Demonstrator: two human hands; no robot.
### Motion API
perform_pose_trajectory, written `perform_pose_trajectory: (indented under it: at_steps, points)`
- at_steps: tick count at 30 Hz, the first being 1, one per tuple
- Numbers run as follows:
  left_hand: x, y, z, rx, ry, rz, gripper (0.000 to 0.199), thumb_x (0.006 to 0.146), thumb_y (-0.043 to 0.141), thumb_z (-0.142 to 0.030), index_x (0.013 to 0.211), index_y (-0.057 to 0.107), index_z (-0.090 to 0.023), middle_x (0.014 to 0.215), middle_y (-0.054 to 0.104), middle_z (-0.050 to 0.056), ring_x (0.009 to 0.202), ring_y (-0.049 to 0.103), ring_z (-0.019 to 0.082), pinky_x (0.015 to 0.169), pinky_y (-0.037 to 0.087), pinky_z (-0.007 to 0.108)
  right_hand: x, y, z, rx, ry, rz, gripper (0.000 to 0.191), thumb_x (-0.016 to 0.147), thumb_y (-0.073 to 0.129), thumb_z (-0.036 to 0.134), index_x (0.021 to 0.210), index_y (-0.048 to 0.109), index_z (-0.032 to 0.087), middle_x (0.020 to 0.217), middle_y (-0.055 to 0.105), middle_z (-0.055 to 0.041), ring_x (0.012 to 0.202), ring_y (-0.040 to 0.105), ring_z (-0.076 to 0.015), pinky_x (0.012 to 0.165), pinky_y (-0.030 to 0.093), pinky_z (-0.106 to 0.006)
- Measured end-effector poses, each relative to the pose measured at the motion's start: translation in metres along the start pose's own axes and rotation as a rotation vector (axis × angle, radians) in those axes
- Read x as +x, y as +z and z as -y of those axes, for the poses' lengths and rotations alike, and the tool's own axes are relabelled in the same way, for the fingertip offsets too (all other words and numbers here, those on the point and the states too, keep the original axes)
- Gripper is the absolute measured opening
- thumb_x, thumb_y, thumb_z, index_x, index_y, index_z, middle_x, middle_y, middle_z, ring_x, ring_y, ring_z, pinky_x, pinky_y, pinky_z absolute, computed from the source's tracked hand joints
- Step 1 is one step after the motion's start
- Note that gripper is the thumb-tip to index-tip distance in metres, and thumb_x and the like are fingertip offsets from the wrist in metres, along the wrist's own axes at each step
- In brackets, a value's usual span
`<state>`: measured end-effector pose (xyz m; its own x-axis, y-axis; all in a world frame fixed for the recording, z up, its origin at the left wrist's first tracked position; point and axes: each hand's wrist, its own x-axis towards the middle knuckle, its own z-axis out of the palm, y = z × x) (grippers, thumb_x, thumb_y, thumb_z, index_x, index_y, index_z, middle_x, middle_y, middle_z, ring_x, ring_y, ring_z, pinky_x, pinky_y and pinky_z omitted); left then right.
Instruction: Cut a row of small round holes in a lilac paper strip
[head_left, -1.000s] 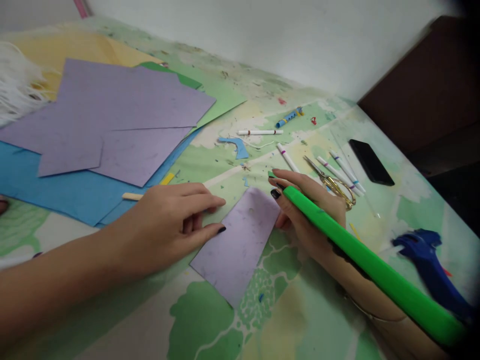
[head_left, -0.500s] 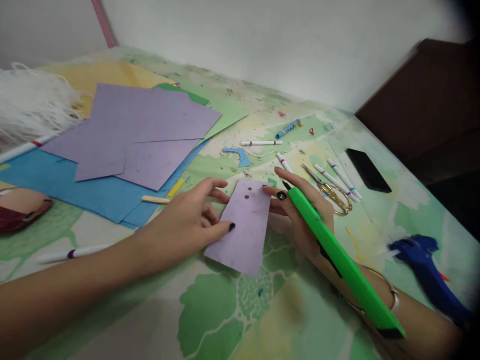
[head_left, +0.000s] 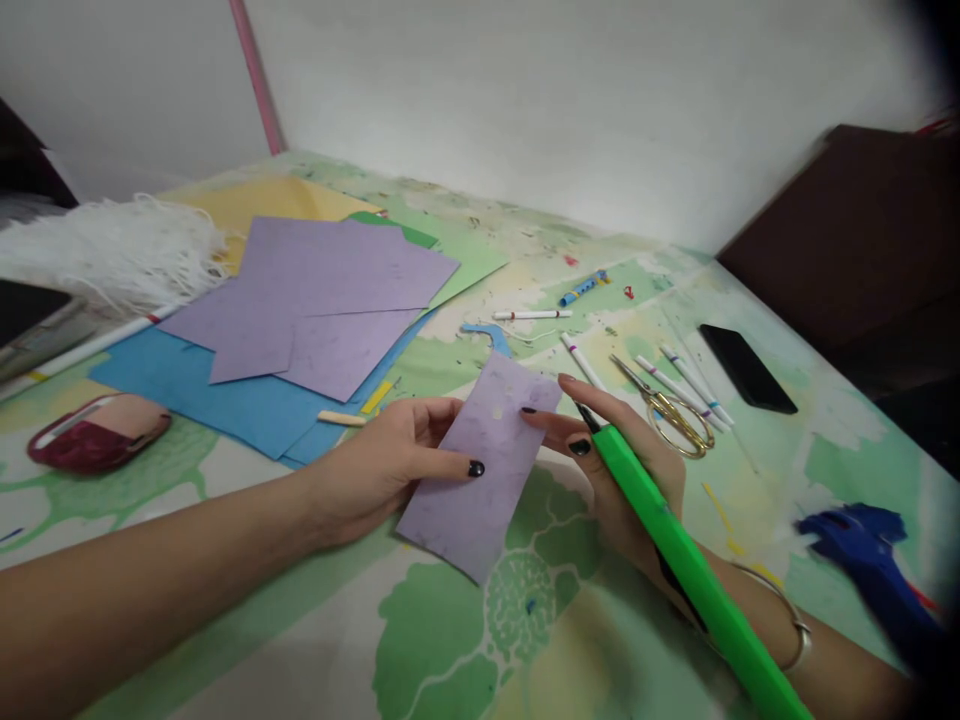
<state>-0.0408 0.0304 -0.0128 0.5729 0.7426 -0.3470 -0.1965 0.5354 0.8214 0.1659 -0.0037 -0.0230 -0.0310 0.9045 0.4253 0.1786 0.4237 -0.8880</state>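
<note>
My left hand (head_left: 390,465) pinches the purple strip (head_left: 484,490) by its left edge, well in from the table's (head_left: 435,630) far edge. My right hand (head_left: 646,430) grips the green tool (head_left: 675,540), a fingertip over the strip's right edge; scissors (head_left: 656,404) and phone (head_left: 748,368) take room toward the table's right edge.

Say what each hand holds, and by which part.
The left hand grips the small sheet by its left edge; the right hand holds the cutter near its tip, and touches the small sheet's upper right.
</note>
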Motion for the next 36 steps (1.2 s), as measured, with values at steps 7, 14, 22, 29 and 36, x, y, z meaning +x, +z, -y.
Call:
perform_pose_trajectory:
  at_steps: [7,14,22,29,36]
  points:
    - [-0.001,-0.003,0.0005,0.006,-0.067,0.043,0.037,0.065,0.074,-0.008,0.102,0.068,-0.012,0.093,0.073,0.009,0.084,0.068,0.019,0.072,0.053,0.026,-0.0025,0.0016,-0.0003,-0.029,-0.014,0.023,0.036,0.087,0.065,0.025,0.121,0.062,0.036,0.123,0.067,0.0008,0.095,0.072,-0.0207,0.083,0.061,-0.03]
    - [-0.0001,-0.0012,0.0017,0.011,-0.094,0.046,0.037,0.066,0.079,-0.017,0.101,0.069,-0.012,0.098,0.072,0.011,0.084,0.068,0.019,0.074,0.053,0.027,-0.0026,-0.0017,0.0001,-0.145,-0.062,0.035,0.038,0.087,0.065,0.023,0.123,0.061,0.036,0.123,0.067,0.0013,0.097,0.071,-0.0205,0.084,0.061,-0.029]
    - [0.0021,-0.0011,0.0035,0.012,0.03,0.002,0.032,0.078,0.073,-0.023,0.109,0.069,-0.016,0.097,0.074,0.01,0.079,0.069,0.017,0.07,0.053,0.026,-0.0025,-0.0005,0.003,-0.169,-0.042,0.016,0.035,0.089,0.063,0.028,0.123,0.06,0.033,0.121,0.068,-0.0013,0.099,0.071,-0.0208,0.086,0.06,-0.033]
    - [0.001,-0.0033,0.0031,0.14,0.02,0.03,0.021,0.078,0.07,-0.024,0.096,0.073,-0.014,0.088,0.075,0.009,0.077,0.07,0.019,0.067,0.054,0.025,-0.0027,-0.005,0.0022,-0.155,-0.022,0.062,0.037,0.089,0.063,0.029,0.125,0.058,0.035,0.109,0.073,0.0002,0.1,0.07,-0.0192,0.085,0.059,-0.031]
    - [-0.0017,0.0037,0.003,0.512,-0.092,0.035,0.012,0.081,0.065,-0.031,0.083,0.066,-0.019,0.049,0.065,-0.002,0.036,0.058,0.013,0.036,0.043,0.018,0.0039,-0.0055,0.0034,-0.085,0.163,0.119,0.032,0.088,0.062,0.035,0.12,0.062,0.031,0.101,0.075,-0.0032,0.099,0.07,-0.0228,0.088,0.058,-0.04]
